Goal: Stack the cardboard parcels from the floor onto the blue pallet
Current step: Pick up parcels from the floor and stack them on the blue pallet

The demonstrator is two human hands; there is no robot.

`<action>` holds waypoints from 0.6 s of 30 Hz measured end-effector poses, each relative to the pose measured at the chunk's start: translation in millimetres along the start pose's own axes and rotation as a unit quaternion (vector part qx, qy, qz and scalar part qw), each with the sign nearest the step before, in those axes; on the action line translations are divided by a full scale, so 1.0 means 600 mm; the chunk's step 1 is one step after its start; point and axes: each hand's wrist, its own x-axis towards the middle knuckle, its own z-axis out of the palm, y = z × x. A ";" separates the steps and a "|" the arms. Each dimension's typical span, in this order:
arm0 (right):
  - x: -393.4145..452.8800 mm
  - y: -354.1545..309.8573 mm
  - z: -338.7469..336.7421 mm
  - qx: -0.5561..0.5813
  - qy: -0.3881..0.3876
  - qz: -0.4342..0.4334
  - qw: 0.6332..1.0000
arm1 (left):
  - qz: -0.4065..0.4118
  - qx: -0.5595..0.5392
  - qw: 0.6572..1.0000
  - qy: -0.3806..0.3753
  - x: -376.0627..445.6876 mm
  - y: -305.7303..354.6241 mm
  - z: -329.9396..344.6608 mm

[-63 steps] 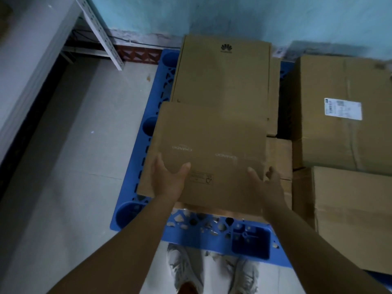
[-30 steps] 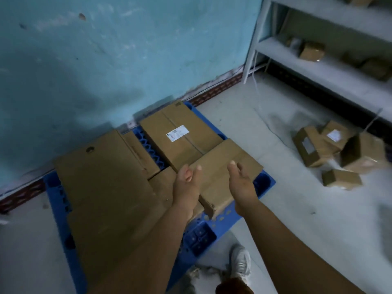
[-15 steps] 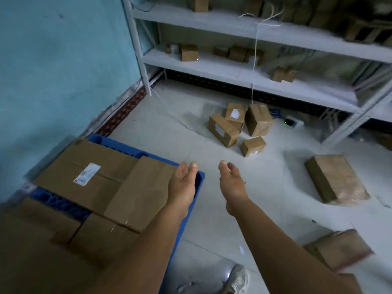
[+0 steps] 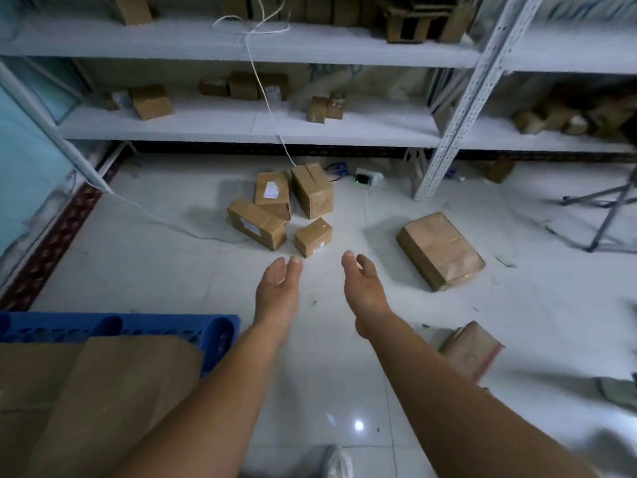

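The blue pallet [image 4: 113, 326] lies at the lower left, with flat cardboard parcels [image 4: 103, 384] stacked on it. Both my arms reach forward over the white floor. My left hand [image 4: 280, 283] and my right hand [image 4: 362, 283] are empty, fingers relaxed, palms facing each other. Ahead on the floor lies a cluster of several small parcels: a small one [image 4: 313, 236] nearest my hands, a long one [image 4: 256, 223], a labelled one [image 4: 272, 193] and an upright one [image 4: 313, 189]. A larger flat parcel [image 4: 439, 250] lies to the right, and another parcel [image 4: 472, 346] sits close by my right forearm.
White metal shelving [image 4: 241, 122] with small boxes runs along the far side, one upright post [image 4: 458, 105] standing on the floor. A white cord [image 4: 162, 219] trails across the tiles. A tripod's legs [image 4: 610, 208] stand at the right edge. My shoe [image 4: 336, 462] shows at the bottom.
I let go of the flat parcel on the pallet and turned right. The view swung from the pallet to the floor parcels by the shelving. Both hands are now empty and extended.
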 end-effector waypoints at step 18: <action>0.282 -0.097 -0.242 0.129 0.208 0.054 0.968 | 0.048 0.106 0.968 -0.222 0.235 0.147 0.373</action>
